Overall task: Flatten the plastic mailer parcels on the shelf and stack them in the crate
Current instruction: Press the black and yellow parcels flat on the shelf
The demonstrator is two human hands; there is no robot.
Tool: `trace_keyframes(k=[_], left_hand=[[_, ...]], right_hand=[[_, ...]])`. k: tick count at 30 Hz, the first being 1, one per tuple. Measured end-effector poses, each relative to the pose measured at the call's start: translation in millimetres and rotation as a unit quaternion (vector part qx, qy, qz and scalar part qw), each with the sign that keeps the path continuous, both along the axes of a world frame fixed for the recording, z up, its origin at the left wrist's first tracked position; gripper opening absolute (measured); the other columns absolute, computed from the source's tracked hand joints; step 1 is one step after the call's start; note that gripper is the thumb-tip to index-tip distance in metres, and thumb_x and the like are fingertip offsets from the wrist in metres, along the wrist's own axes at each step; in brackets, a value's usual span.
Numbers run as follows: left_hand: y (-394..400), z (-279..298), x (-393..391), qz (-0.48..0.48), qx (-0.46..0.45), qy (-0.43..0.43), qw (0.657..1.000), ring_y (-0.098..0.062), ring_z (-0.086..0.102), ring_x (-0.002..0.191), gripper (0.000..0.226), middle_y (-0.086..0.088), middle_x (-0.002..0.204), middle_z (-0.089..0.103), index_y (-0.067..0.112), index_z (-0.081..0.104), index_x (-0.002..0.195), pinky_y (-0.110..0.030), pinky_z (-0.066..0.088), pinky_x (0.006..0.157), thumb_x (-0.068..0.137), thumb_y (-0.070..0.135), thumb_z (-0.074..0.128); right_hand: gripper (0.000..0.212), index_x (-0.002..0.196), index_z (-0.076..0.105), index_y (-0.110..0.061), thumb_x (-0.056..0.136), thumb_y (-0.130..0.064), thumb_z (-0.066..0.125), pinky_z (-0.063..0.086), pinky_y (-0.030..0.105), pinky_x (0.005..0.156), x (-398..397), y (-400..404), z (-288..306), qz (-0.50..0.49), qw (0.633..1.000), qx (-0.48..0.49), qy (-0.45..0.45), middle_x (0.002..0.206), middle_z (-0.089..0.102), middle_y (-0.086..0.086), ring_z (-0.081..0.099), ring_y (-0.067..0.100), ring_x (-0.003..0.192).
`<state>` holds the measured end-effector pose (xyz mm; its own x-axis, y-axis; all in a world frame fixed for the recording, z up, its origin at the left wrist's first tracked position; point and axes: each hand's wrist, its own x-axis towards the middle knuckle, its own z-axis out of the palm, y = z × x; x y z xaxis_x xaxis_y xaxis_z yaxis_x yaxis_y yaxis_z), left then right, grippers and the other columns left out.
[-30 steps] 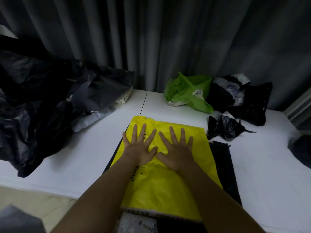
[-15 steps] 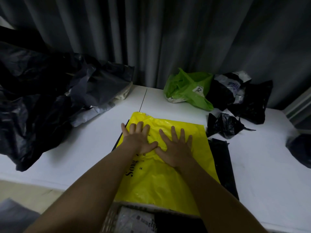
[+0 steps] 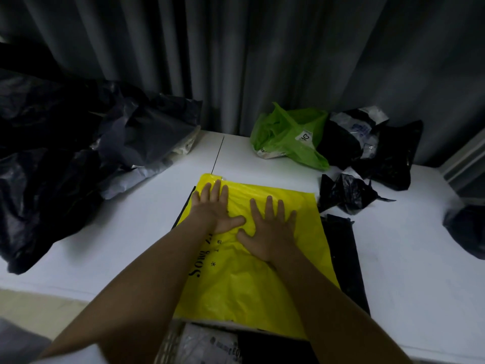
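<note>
Both palms are down flat on the yellow mailer (image 3: 252,261) at centre frame: left hand (image 3: 214,208) near its top-left corner, right hand (image 3: 270,227) just beside it, fingers straight and spread, gripping nothing. The mailer lies on the white shelf (image 3: 131,240), over a black mailer (image 3: 346,258). The crate (image 3: 183,345) peeks in at bottom centre.

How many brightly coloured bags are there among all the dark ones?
2. A yellow mailer lies flat under both hands, and a green bag sits crumpled at the back by the curtain. The dark heaps may hide more.
</note>
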<state>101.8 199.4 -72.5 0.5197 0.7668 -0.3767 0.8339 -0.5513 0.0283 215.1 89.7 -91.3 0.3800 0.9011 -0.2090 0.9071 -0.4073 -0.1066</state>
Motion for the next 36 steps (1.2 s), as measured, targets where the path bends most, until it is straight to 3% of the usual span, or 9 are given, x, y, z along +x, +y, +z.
trace_keyframes(k=[4,8,14,18,22,24,27,32,36], left_hand=[[-0.4,8.6,-1.8,0.008,-0.025,-0.008,1.0,-0.029,-0.017,0.146,0.101,-0.009,0.156,-0.025,0.02,-0.016,0.151,-0.052,0.001,0.116,0.084,0.074,0.036],[-19.2,13.1,-19.6,-0.031,-0.053,0.013,0.998,-0.03,-0.023,0.144,0.079,-0.002,0.155,-0.028,0.034,-0.014,0.15,-0.058,-0.004,0.115,0.091,0.069,0.025],[-78.3,5.9,-41.9,-0.014,-0.067,-0.018,0.997,-0.031,-0.024,0.143,0.067,-0.003,0.156,-0.026,0.031,-0.013,0.151,-0.057,-0.01,0.114,0.096,0.06,0.012],[-100.6,-20.6,-54.5,-0.018,0.042,-0.102,0.994,-0.03,-0.026,0.142,0.093,0.0,0.156,-0.027,0.036,-0.016,0.149,-0.06,-0.012,0.111,0.065,0.075,-0.03],[-103.1,-30.5,-56.7,-0.012,0.078,-0.124,0.989,-0.03,-0.025,0.143,0.104,0.0,0.157,-0.025,0.039,-0.018,0.147,-0.06,-0.013,0.11,0.052,0.072,-0.044],[-102.2,-31.7,-57.1,-0.013,0.087,-0.13,0.988,-0.03,-0.026,0.143,0.1,0.0,0.157,-0.025,0.042,-0.021,0.146,-0.061,-0.013,0.109,0.053,0.073,-0.043],[-100.4,-34.8,-57.9,-0.013,0.093,-0.147,0.985,-0.03,-0.026,0.143,0.089,0.0,0.157,-0.025,0.046,-0.021,0.144,-0.062,-0.012,0.109,0.061,0.075,-0.034],[-100.3,-38.0,-58.2,-0.015,0.093,-0.135,0.986,-0.03,-0.027,0.142,0.083,-0.001,0.157,-0.025,0.049,-0.02,0.144,-0.064,-0.012,0.108,0.066,0.076,-0.026],[-101.4,-37.0,-58.1,-0.011,0.092,-0.131,0.987,-0.03,-0.025,0.143,0.078,-0.001,0.157,-0.023,0.048,-0.017,0.145,-0.063,-0.011,0.109,0.072,0.073,-0.016]], right_hand=[[0.092,0.153,-0.006,-0.022,0.086,-0.071,0.033,-0.011,0.057,0.114,0.0,0.2,0.1,-0.015,1.0,0.01,0.012,0.159,-0.017,0.013,-0.018,0.033,0.145],[0.092,0.153,-0.006,-0.023,0.086,-0.074,0.03,-0.013,0.057,0.114,-0.7,-0.1,1.1,-0.021,1.0,0.009,0.021,0.159,-0.018,0.01,-0.02,0.032,0.145],[0.08,0.153,-0.006,-0.027,0.092,-0.06,0.034,-0.012,0.056,0.114,6.0,0.5,12.9,-0.006,0.998,-0.033,0.045,0.159,-0.02,0.007,-0.021,0.029,0.145],[0.074,0.152,-0.002,-0.035,0.093,-0.066,0.029,-0.011,0.059,0.113,3.2,-4.4,30.1,0.004,0.995,-0.081,0.059,0.16,-0.017,0.001,-0.018,0.033,0.145],[0.074,0.148,-0.005,-0.048,0.085,-0.079,0.019,-0.011,0.067,0.108,-18.2,-39.5,45.9,0.029,0.986,-0.148,0.064,0.157,-0.024,-0.004,-0.022,0.04,0.142],[0.078,0.147,-0.007,-0.051,0.079,-0.084,0.014,-0.012,0.069,0.105,-29.7,-67.0,40.8,0.045,0.988,-0.142,0.041,0.154,-0.031,-0.006,-0.026,0.042,0.14],[0.084,0.145,-0.011,-0.054,0.068,-0.086,0.003,-0.014,0.068,0.107,-37.5,-93.9,22.6,0.046,0.997,-0.056,0.018,0.153,-0.035,-0.007,-0.031,0.039,0.139],[0.085,0.145,-0.006,-0.055,0.066,-0.086,-0.009,-0.014,0.066,0.108,-38.1,-103.0,-6.3,0.037,0.998,0.058,-0.006,0.156,-0.028,-0.007,-0.028,0.037,0.141],[0.083,0.145,-0.004,-0.055,0.069,-0.086,-0.01,-0.015,0.065,0.108,-38.9,-105.2,-12.5,0.029,0.996,0.089,-0.01,0.157,-0.024,-0.008,-0.025,0.036,0.142]])
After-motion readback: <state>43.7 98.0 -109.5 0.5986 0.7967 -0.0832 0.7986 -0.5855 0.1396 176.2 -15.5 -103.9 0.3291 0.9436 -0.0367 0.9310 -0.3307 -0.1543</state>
